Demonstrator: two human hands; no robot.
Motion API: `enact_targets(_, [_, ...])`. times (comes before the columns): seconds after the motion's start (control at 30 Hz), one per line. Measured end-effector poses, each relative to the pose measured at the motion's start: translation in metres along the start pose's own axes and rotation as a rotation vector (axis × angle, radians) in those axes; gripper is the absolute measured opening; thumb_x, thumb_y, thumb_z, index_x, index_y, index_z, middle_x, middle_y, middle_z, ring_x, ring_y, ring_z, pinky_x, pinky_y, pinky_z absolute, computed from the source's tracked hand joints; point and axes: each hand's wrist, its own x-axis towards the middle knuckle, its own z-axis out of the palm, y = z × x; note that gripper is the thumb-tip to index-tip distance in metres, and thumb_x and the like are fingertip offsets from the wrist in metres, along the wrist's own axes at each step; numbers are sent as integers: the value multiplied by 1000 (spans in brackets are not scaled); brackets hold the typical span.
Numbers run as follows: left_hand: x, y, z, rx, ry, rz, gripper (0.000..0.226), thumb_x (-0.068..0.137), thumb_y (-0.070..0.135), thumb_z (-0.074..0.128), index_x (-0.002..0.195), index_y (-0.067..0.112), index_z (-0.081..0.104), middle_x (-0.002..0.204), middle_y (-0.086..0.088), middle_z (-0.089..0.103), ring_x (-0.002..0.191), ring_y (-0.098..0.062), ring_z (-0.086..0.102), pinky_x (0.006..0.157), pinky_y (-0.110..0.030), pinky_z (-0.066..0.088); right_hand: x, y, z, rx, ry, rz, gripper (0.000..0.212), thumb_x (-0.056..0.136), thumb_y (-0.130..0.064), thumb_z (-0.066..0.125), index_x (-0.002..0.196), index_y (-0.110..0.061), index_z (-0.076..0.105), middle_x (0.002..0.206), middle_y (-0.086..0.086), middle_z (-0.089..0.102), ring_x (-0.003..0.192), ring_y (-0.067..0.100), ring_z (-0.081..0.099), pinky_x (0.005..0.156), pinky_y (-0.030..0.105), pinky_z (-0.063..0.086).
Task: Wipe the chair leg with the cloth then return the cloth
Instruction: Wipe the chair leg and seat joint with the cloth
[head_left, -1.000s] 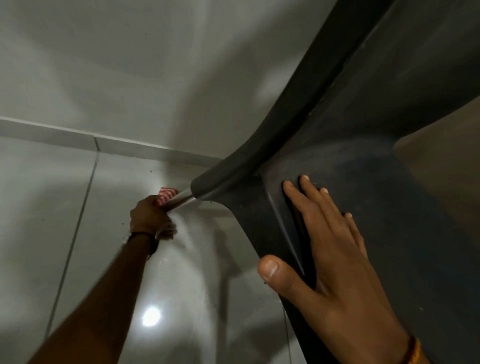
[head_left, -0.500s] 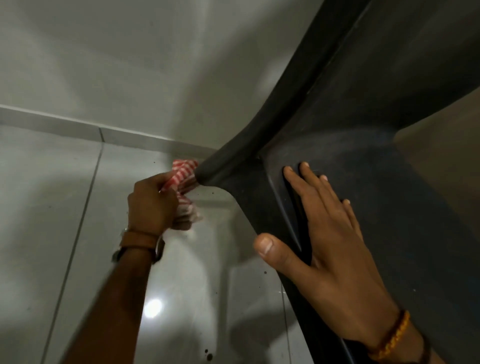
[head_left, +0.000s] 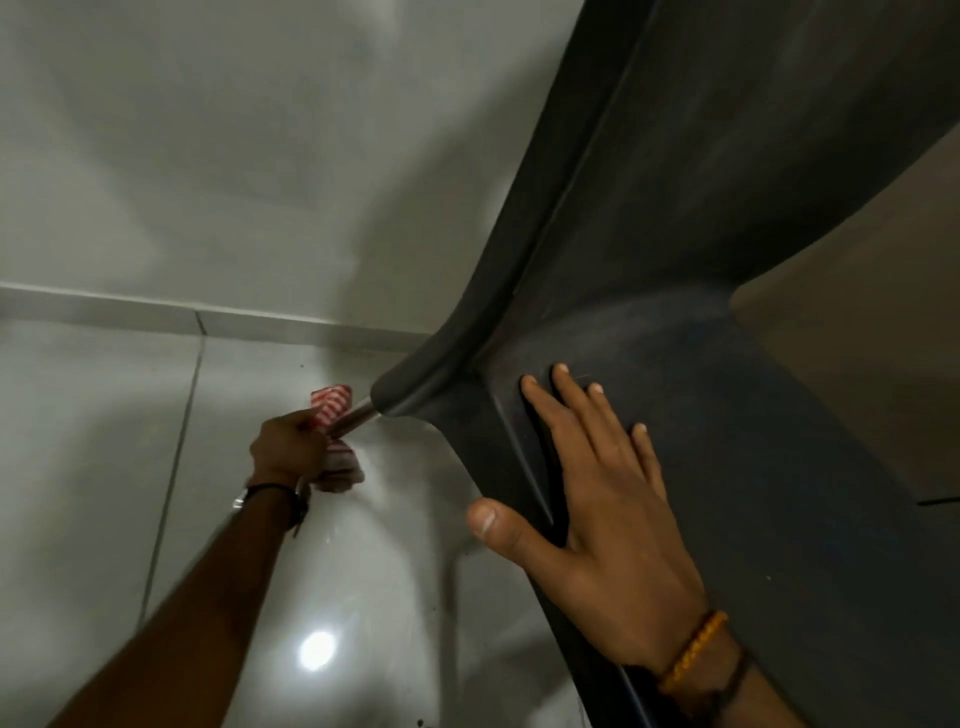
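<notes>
Head view: left hand (head_left: 291, 451) clenched around cloth (head_left: 332, 406) on chair leg (head_left: 358, 417).

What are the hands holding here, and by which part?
The left hand grips the red-striped cloth bunched around the metal chair leg, just below the dark seat shell. The right hand holds nothing; it lies flat on the shell.

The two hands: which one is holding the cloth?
The left hand, closed around the red-and-white striped cloth on the metal chair leg. The right hand holds nothing; it lies flat and open on the dark chair.
</notes>
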Motion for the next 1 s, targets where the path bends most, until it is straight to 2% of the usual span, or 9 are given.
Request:
enact_targets(0.17, [-94,76,-39,-239,65,97,27,91,20,69,117,14,76,109,-14,78,101,-33,73,100,-48,55,1,2,-1,-32,-27,11,111,70,-107,16,164,-52,-2,178,-19,-8,164,9,-16,130,50,-16])
enact_targets(0.3, [-138,119,-72,-342,-34,50,25,93,21,68,116,18,76,104,-8,79,96,-26,73,99,-48,56,2,4,3,-34,-28,19,109,75,-106,18,165,-49,-3,179,-15,-9,165,14,-15,128,51,-20])
enact_targets(0.37, [-150,135,-92,-366,-136,7,24,92,32,71,107,15,79,91,-9,79,84,-27,74,86,-45,61,2,5,3,-26,-19,33,109,75,-106,19,165,-48,-2,179,-14,-7,165,15,-14,126,51,-22])
enact_targets(0.43, [-159,145,-115,-429,-195,-42,32,90,41,73,94,10,80,70,-13,73,57,-28,67,57,-36,59,3,4,2,-38,-43,36,110,75,-105,18,166,-46,-1,180,-12,-7,166,17,-14,127,54,-20])
enact_targets(0.5, [-167,157,-142,-420,-197,-45,23,92,31,73,99,11,81,63,-24,63,47,-29,59,50,-38,51,2,3,-6,-27,-98,43,110,77,-104,19,167,-44,-1,180,-10,-11,166,21,-16,128,58,-19])
enact_targets(0.73, [-212,270,-235,-250,-109,29,66,61,77,79,88,18,82,65,-31,71,50,-45,66,46,-42,52,0,-18,-99,91,-135,96,114,78,-99,32,168,-39,-4,179,-10,-13,166,26,-14,127,63,-11])
enact_targets(0.8, [-222,305,-250,-221,-8,95,58,64,76,77,87,22,82,66,-25,73,54,-39,68,50,-43,56,-3,-24,-137,78,-100,93,113,80,-99,34,168,-39,-4,179,-11,-14,166,25,-13,127,63,-10])
enact_targets(0.9, [-242,357,-264,-188,107,207,38,83,52,68,96,18,80,91,-14,78,87,-38,72,81,-45,58,-12,-32,-198,68,-61,87,116,77,-100,33,168,-38,-4,179,-12,-14,166,24,-13,127,64,-9])
enact_targets(1.0, [-264,406,-276,-199,195,264,38,93,44,57,96,11,77,103,-17,75,92,-39,65,85,-40,49,-29,-41,-254,42,20,51,115,77,-100,33,167,-40,-5,179,-11,-14,166,24,-14,127,66,-8])
